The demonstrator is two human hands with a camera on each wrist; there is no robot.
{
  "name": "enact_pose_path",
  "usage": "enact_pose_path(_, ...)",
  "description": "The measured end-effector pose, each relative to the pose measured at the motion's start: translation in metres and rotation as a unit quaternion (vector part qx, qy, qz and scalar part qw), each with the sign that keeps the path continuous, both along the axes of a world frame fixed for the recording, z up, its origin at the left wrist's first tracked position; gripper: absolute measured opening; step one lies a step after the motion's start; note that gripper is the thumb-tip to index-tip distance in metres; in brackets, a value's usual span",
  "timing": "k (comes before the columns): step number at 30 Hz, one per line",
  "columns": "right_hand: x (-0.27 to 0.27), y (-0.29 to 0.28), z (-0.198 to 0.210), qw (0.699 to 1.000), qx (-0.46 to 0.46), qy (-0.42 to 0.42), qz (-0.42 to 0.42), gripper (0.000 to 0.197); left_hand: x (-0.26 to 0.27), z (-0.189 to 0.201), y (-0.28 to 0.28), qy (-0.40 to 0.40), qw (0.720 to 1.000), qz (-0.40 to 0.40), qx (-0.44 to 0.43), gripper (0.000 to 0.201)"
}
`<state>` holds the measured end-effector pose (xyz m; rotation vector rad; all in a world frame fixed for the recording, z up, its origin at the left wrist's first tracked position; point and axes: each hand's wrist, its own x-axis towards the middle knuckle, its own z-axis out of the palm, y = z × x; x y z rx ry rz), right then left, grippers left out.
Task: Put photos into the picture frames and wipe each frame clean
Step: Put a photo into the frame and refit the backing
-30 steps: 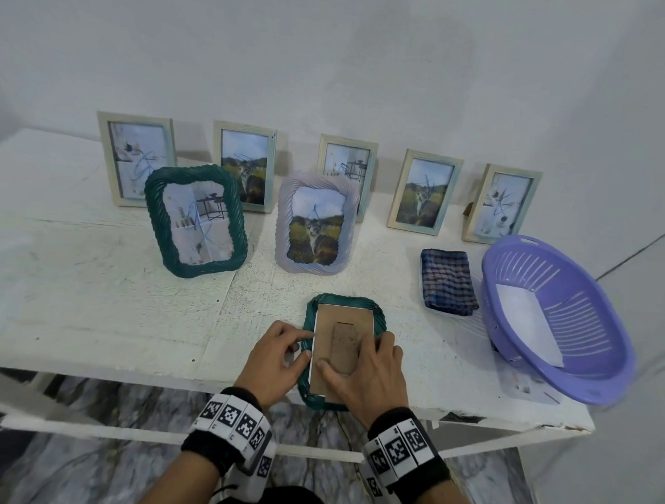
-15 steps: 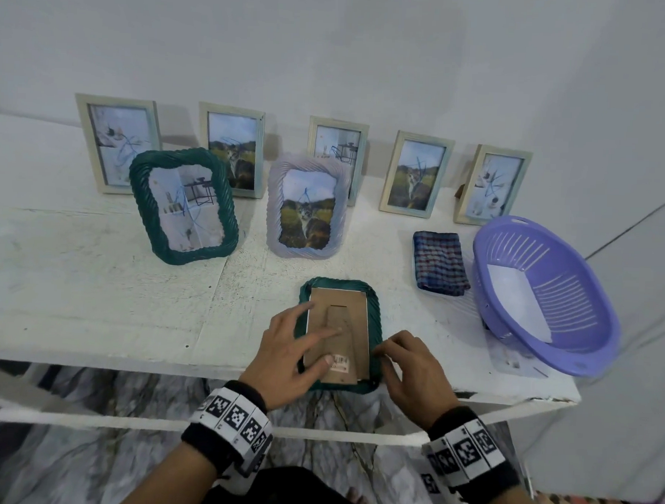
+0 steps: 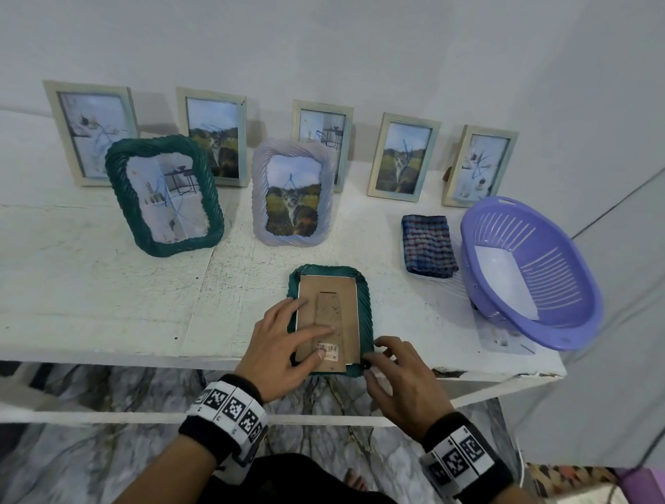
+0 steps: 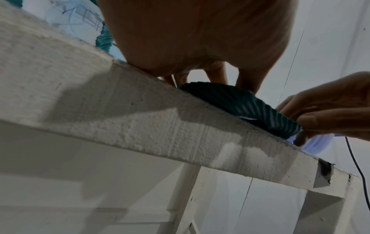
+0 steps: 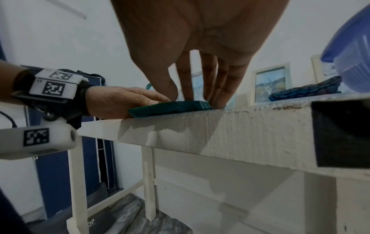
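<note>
A green wicker frame (image 3: pixel 367 302) lies face down at the table's front edge, its brown backing board (image 3: pixel 329 289) facing up. My left hand (image 3: pixel 282 340) lies flat on the board, fingers straight, pressing near a small barcode sticker (image 3: pixel 329 351). My right hand (image 3: pixel 398 378) has its fingers curled at the frame's near right corner, thumb by a small black tab (image 3: pixel 364 364). In the left wrist view the right hand (image 4: pixel 330 107) pinches that corner of the frame (image 4: pixel 240 101). The right wrist view shows its fingers (image 5: pixel 210 82) coming down on the frame (image 5: pixel 172 107).
A folded checked cloth (image 3: pixel 429 245) lies right of the frame, beside a purple basket (image 3: pixel 570 298) holding a white sheet (image 3: pixel 507 280). A green frame (image 3: pixel 163 197) and a lilac frame (image 3: pixel 291 197) stand behind, with several pale frames along the wall. The table edge (image 3: pixel 131 354) is close.
My right hand has slid off the backing board to the frame's near right corner. My left hand has moved from the frame's left edge onto the board.
</note>
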<state>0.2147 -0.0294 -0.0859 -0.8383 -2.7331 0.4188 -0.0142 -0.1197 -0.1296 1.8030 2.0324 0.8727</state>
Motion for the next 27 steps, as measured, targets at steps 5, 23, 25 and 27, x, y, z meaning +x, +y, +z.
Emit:
enact_pose_path(5, -0.006, -0.004, -0.003, 0.998, 0.019, 0.033, -0.057, 0.029, 0.001, 0.002, -0.001, -0.001, 1.0, 0.004, 0.0, 0.038)
enact_pose_path(23, -0.014, 0.005, -0.008, 0.98, -0.166, 0.097, -0.048, 0.01, 0.002, 0.003, 0.0, -0.006, 1.0, 0.008, 0.001, 0.039)
enact_pose_path(25, -0.012, 0.004, -0.007, 0.98, -0.164, 0.104, -0.043, 0.013, 0.002, 0.003, 0.0, -0.006, 1.0, 0.006, -0.003, 0.039)
enact_pose_path(27, -0.013, 0.003, -0.005, 0.982, -0.146, 0.11, -0.044, 0.02, 0.001, 0.002, 0.0, -0.009, 1.0, 0.002, -0.006, 0.04)
